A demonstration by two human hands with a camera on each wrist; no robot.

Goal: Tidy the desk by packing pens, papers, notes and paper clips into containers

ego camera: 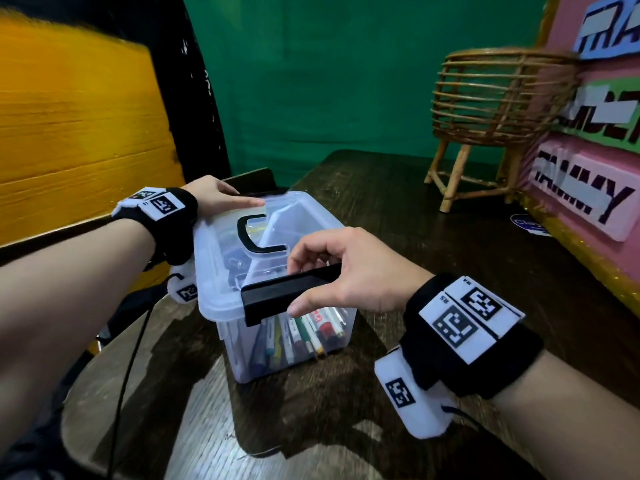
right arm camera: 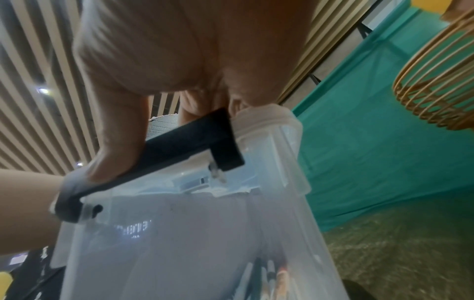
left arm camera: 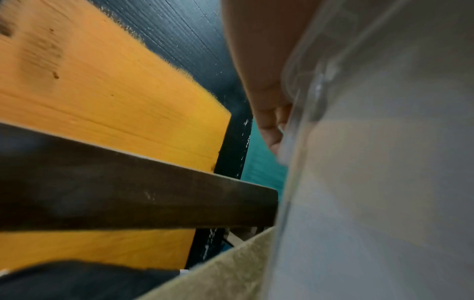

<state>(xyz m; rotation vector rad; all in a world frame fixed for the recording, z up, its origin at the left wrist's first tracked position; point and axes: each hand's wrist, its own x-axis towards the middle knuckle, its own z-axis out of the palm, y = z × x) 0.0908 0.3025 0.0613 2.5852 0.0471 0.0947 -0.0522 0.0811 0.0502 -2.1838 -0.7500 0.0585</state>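
From the head view, a clear plastic box (ego camera: pixel 277 299) sits on the dark wooden table (ego camera: pixel 433 216), its lid (ego camera: pixel 242 237) on top and pens (ego camera: pixel 304 334) showing through the near wall. The right hand (ego camera: pixel 349 271) pinches the near black latch (ego camera: pixel 291 294), fingers curled over its top edge and thumb under its lower edge. The left hand (ego camera: pixel 214 195) lies at the far end with straight fingers resting on the lid, beside the far latch (ego camera: pixel 263 192); it grips nothing that I can see. A rattan stand (ego camera: pixel 498 109) sits well apart at the back.

The left wrist view is blurred: fingers (left arm camera: pixel 269 121) lie against the clear wall of the box (left arm camera: pixel 372 162).

The right wrist view shows the thumb (right arm camera: pixel 120 142) pressing the latch (right arm camera: pixel 184 142), which stands swung out from the box wall (right arm camera: pixel 179 233), not yet snapped.

The step looks like latching the lid shut. To do it well, keep the left hand pressing the lid flat so the box does not tip, then roll the near latch down until it seats.
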